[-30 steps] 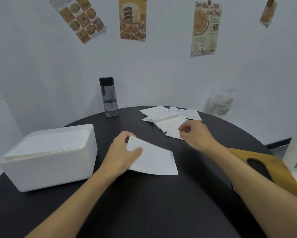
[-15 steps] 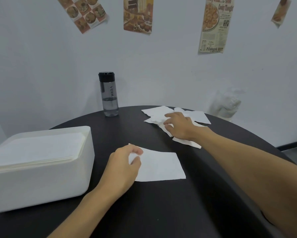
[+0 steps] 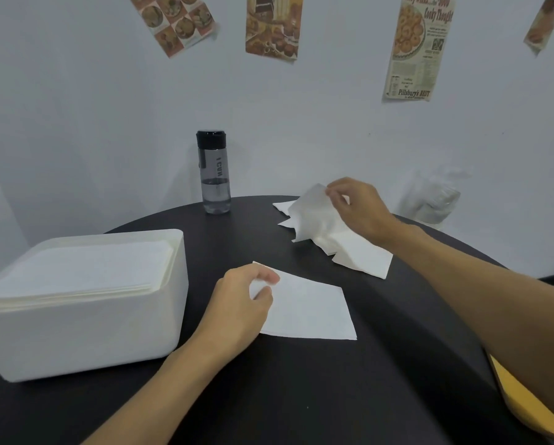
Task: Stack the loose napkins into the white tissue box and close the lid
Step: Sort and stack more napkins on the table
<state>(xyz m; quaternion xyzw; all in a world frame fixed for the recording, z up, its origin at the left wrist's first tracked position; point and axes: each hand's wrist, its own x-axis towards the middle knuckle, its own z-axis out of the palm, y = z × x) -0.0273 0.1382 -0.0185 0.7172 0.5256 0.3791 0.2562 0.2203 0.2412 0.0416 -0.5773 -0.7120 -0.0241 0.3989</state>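
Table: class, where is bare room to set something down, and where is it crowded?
Free: near edge of the table, below the flat napkin, and between tissue box and water bottle. Crowded: far right, where the right hand holds a raised napkin over the pile.

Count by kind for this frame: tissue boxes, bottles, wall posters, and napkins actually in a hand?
White tissue box: 1
Water bottle: 1
Wall posters: 4
Napkins in a hand: 2, the flat napkin held by the left hand and the lifted napkin pinched by the right hand
Total: 8
The loose pile overlaps too much to count.
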